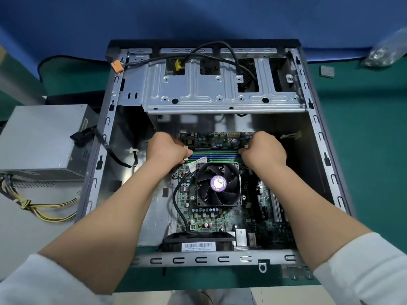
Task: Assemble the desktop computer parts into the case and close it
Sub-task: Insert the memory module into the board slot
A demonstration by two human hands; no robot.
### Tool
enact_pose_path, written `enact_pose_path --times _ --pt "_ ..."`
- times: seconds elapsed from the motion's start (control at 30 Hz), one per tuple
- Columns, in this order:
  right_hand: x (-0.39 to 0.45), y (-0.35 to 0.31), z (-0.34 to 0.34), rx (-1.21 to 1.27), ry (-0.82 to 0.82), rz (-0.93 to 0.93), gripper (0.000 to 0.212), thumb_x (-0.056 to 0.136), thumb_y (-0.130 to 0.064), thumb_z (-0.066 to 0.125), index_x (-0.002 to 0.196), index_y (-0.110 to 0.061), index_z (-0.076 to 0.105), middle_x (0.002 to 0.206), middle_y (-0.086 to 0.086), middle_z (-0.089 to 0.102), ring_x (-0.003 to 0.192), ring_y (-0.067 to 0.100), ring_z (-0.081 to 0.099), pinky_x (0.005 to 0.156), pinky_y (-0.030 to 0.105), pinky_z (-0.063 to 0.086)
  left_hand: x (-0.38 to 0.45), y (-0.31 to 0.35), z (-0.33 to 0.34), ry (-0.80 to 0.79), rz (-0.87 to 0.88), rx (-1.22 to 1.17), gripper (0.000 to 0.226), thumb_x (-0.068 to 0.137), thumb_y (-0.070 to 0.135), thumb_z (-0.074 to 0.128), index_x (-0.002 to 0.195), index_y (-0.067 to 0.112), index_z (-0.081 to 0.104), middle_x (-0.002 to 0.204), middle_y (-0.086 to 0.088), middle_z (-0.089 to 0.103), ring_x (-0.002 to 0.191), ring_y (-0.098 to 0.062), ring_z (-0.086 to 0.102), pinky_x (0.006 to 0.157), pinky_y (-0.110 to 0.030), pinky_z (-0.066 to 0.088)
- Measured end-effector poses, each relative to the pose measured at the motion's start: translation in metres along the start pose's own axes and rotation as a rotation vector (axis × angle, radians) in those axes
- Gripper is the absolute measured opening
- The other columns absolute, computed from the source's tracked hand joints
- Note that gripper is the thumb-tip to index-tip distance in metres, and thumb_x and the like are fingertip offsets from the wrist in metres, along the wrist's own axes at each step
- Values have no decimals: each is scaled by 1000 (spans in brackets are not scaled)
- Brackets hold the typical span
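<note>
The open computer case lies flat on a green mat. Inside it sits the motherboard with a black CPU fan. Just beyond the fan run the green and blue memory slots. A thin green memory module lies edge-on along the farthest slot. My left hand is curled over its left end with the thumb pressed on it. At the right end, my right hand grips the same way. The fingertips and the slot clips are mostly hidden.
A grey power supply with yellow and black wires lies left of the case. The metal drive cage spans the case's far end, with a black cable and orange connector. A rear fan sits at the near edge. A small chip and plastic bag lie far right.
</note>
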State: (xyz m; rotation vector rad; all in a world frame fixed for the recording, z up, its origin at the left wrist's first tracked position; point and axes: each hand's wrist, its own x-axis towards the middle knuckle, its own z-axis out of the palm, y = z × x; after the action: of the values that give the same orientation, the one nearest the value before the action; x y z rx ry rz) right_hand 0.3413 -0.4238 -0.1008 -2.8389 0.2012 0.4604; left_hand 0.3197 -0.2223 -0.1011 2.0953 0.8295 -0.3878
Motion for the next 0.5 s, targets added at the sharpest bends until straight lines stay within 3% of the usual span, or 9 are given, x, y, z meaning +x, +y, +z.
enact_pose_path --times 0.13,0.27,0.4,0.5 --pt "0 1 -2 65 -39 1 48 84 -31 69 55 -14 35 55 1 39 51 22 40 44 23 21 -1 -2 -1 2 4 -21 22 69 20 86 68 9 67 73 -11 72 67 -23 70 76 -39 59" --pt "2 2 -7 226 -69 79 61 73 -62 69 53 -15 38 49 -1 41 45 18 41 46 24 24 -2 -1 1 8 -41 -103 38 67 37 85 63 6 64 55 -6 64 48 -20 62 65 -33 58" --pt "5 5 -5 246 -23 118 55 79 -56 69 54 -12 46 53 3 51 50 20 49 48 23 25 0 3 5 42 -92 -98 43 69 33 85 52 11 52 46 -1 56 38 -15 58 53 -24 51" --pt "6 4 -2 269 -34 117 53 81 -52 69 54 -13 44 56 2 51 51 19 48 47 24 25 1 3 6 56 -77 -33 43 70 39 83 51 12 55 49 -3 60 50 -20 64 60 -26 53"
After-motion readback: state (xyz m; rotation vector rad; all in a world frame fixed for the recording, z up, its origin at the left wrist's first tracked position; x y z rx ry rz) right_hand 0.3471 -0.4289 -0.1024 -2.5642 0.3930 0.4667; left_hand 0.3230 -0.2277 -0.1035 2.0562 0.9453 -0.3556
